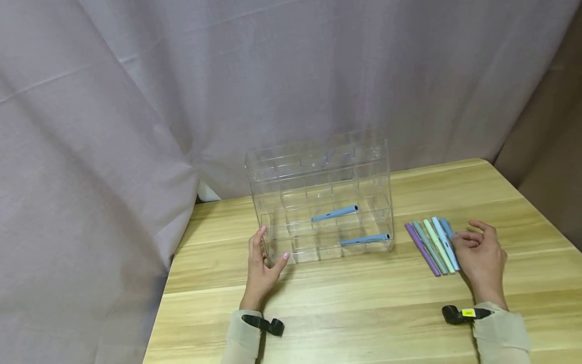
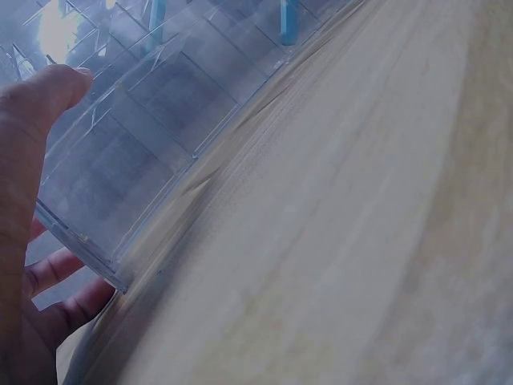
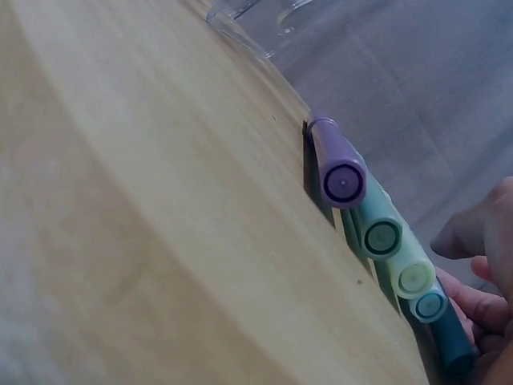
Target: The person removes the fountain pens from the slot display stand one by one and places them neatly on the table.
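Note:
My left hand (image 1: 262, 273) grips the lower left corner of a clear acrylic organizer (image 1: 318, 255), which has rows of small compartments. In the left wrist view the thumb (image 2: 60, 88) lies over its front and the other fingers sit behind its edge. One blue pen (image 1: 334, 214) lies slanted in a middle row; another blue pen (image 1: 365, 239) is in the bottom row at right. My right hand (image 1: 484, 258), fingers loosely bent, is beside a row of pens: purple (image 1: 423, 249), grey-green (image 1: 430, 247), light green (image 1: 440, 248), light blue (image 1: 445, 244) and darker blue (image 3: 453, 345). Its fingers are right at the darker blue pen.
The wooden table (image 1: 345, 313) carries the organizer at the middle and the pens to its right. Behind the table hangs a grey curtain (image 1: 295, 76), close to the organizer's back. A black wrist camera (image 1: 454, 314) sits on each sleeve.

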Demonstrator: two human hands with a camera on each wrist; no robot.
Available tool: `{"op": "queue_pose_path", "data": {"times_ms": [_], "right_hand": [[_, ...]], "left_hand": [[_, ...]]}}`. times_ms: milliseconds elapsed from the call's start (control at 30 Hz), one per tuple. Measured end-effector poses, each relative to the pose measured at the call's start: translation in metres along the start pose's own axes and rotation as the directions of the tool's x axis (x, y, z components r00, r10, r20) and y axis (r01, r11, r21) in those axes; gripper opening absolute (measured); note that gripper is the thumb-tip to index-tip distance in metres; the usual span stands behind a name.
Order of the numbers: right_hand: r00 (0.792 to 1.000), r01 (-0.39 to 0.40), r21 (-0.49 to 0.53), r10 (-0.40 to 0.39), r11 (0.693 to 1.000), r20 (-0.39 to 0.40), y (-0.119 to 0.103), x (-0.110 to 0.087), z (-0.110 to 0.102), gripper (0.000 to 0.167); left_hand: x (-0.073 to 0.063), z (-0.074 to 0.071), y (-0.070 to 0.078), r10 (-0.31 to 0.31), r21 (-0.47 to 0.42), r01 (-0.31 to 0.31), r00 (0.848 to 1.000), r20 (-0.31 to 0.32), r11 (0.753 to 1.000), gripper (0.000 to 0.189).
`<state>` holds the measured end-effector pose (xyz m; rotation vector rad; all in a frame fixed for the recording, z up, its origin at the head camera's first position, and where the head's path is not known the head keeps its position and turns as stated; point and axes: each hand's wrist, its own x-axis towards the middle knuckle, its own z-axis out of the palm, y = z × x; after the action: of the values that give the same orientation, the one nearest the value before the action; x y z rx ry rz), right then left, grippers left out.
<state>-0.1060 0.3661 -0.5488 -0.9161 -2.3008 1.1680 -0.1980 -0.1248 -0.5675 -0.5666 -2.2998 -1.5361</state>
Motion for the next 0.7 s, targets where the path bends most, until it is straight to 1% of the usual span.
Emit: {"op": "queue_pose_path", "data": {"times_ms": [267,433,500,567,633,667,700], "right_hand": [[0.999,0.002,-0.028,-0.003,1.0,-0.033,0.001,0.003,0.0,0.054],[0.999,0.005,-0.017,-0.006,1.0,-0.037,0.001,0.002,0.001,0.054],[0.999,0.002,0.013,-0.001,1.0,-0.05,0.0,0.0,0.002,0.052],[0.996,0.009,0.055,-0.005,0.998,-0.087,-0.002,-0.004,0.003,0.049],[0.987,0.046,0.108,-0.028,0.993,-0.159,-0.007,-0.011,0.005,0.042],[0.977,0.085,0.143,-0.055,0.986,-0.205,-0.011,-0.016,0.007,0.038],[0.963,0.139,0.174,-0.092,0.975,-0.253,-0.015,-0.022,0.009,0.034]], "left_hand": [[0.001,0.0,-0.001,0.016,0.013,-0.016,1.0,-0.005,1.0,0.09],[0.001,0.0,-0.002,0.006,0.009,-0.006,1.0,-0.008,1.0,0.09],[0.0,0.0,-0.002,0.001,0.01,-0.001,1.0,-0.008,1.0,0.09],[0.0,0.0,-0.002,-0.001,0.011,0.001,1.0,-0.006,1.0,0.09],[0.0,0.0,-0.002,0.0,0.015,0.0,1.0,-0.003,1.0,0.09],[0.0,0.0,-0.002,0.003,0.017,-0.003,1.0,-0.002,1.0,0.09],[0.0,0.0,-0.002,0.004,0.017,-0.004,1.0,-0.001,1.0,0.09]]}}
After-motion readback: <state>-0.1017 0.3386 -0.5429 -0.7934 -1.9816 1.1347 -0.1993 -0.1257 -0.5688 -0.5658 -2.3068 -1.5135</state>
